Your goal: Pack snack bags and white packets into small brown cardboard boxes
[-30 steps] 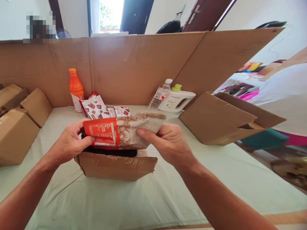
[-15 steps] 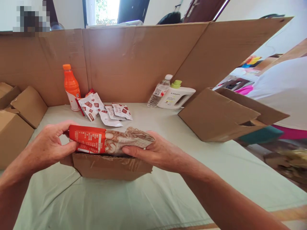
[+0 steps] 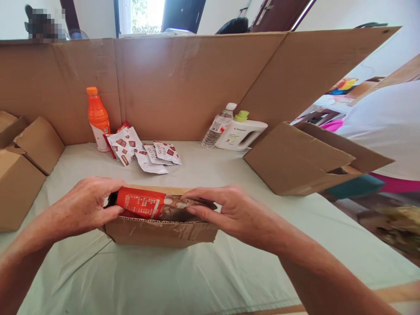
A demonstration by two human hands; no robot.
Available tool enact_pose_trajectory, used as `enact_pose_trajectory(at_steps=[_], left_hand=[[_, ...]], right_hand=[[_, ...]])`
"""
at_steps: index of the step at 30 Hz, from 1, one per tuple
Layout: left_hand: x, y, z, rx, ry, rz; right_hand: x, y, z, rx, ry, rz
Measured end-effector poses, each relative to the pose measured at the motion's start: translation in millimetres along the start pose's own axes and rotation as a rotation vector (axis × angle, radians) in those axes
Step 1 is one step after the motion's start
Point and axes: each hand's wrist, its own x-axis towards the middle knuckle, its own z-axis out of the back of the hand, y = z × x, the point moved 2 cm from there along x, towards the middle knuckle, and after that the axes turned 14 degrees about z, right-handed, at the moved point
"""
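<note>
A red and brown food packet (image 3: 142,203) sits partly inside a small open cardboard box (image 3: 160,232), its upper part showing above the front rim. My left hand (image 3: 88,205) curls around the packet's left end, thumb in front and fingers behind. At the opposite end, my right hand (image 3: 226,205) pinches the packet's brown side between thumb and fingers. The packet's lower part is hidden by the box wall.
Behind the box lie several white sachets (image 3: 151,157) beside an orange bottle (image 3: 97,118). A clear water bottle (image 3: 219,127) leans by a white jug (image 3: 241,133). Larger cardboard boxes stand left (image 3: 19,188) and right (image 3: 295,159). A cardboard panel (image 3: 197,87) borders the back.
The packet has gone down into the box and slightly right, with both hands still on it. The box has shifted a little to the right.
</note>
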Motion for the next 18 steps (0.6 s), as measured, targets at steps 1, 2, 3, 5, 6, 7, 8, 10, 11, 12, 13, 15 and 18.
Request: enact_pose_trajectory(at_steps=[1, 2, 3, 5, 6, 7, 8, 10, 11, 12, 13, 15, 18], left_hand=[[1, 0, 0, 0.025, 0.011, -0.006], [2, -1, 0, 0.050, 0.017, -0.011], [3, -1, 0, 0.071, 0.017, -0.014], [3, -3, 2, 0.085, 0.007, -0.025], [3, -3, 2, 0.080, 0.009, -0.031], [3, -4, 2, 0.069, 0.019, -0.037], [2, -4, 2, 0.054, 0.032, -0.041], [0, -3, 0, 0.028, 0.043, -0.041], [-2, -2, -1, 0.022, 0.035, -0.040], [-4, -1, -3, 0.019, 0.014, -0.042], [-6, -1, -4, 0.018, -0.014, -0.051], [-12, 0, -8, 0.024, -0.062, -0.092], [-25, -2, -13, 0.022, -0.152, -0.173]], right_hand=[[0, -1, -2, -0.026, 0.002, 0.021], [-1, -2, -3, -0.057, -0.002, 0.049], [-1, -3, -4, -0.091, -0.012, 0.078], [-2, -4, -6, -0.154, -0.040, 0.123], [-2, -5, -6, -0.183, -0.051, 0.134], [-2, -5, -6, -0.212, -0.053, 0.138], [-2, -5, -6, -0.237, -0.042, 0.138], [0, -4, -7, -0.273, -0.001, 0.143], [0, -3, -7, -0.284, 0.019, 0.145], [1, -2, -6, -0.292, 0.038, 0.145], [1, -2, -6, -0.295, 0.057, 0.142], [0, -1, -6, -0.296, 0.097, 0.129], [-2, -2, -6, -0.296, 0.138, 0.114]])
